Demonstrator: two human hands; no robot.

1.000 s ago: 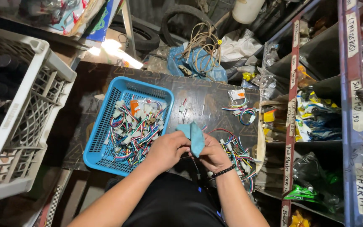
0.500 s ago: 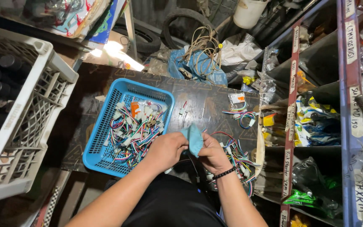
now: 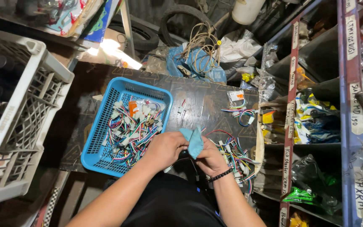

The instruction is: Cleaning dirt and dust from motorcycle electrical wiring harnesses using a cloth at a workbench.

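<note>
Both my hands meet over the near edge of a dark board table (image 3: 206, 101). My left hand (image 3: 164, 148) and my right hand (image 3: 210, 156) together grip a light blue cloth (image 3: 193, 140), which sticks up between them. Dark wires hang from under my hands toward my lap. Just left of my left hand stands a blue plastic basket (image 3: 101, 122) filled with several coloured wire harnesses with white connectors (image 3: 133, 126). A loose pile of similar wires (image 3: 234, 151) lies right of my right hand, whose wrist wears a black bead bracelet.
A white plastic crate (image 3: 26, 122) with dark bottles stands at the left. Metal shelves (image 3: 293, 126) with packaged parts fill the right side. A small bagged wire bundle (image 3: 238, 105) lies on the table's far right. Behind the table are a blue bag with cords (image 3: 196, 59) and tyres.
My hands stay together on the cloth and have shifted slightly; the cloth sits a little differently between them. The view has drifted a bit.
</note>
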